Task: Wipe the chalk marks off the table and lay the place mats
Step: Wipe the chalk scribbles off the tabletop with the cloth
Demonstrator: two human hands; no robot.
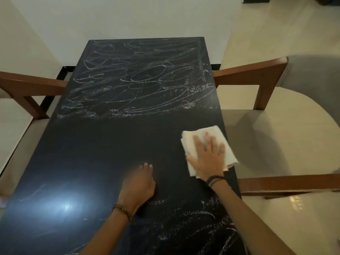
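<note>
Head view: chalk marks (198, 223) streak the near right corner of a dark bench (88, 153). The left hand (139, 183) rests on the bare middle, its grip loosely curled and holding nothing. Just beyond, by the right edge, the right hand (207, 157) presses flat, fingers spread, on a folded white cloth (193, 137). A wiped band lies between; farther scribbles (139, 80) cover the far half. Wooden armchairs (266, 74) flank the bench.
</note>
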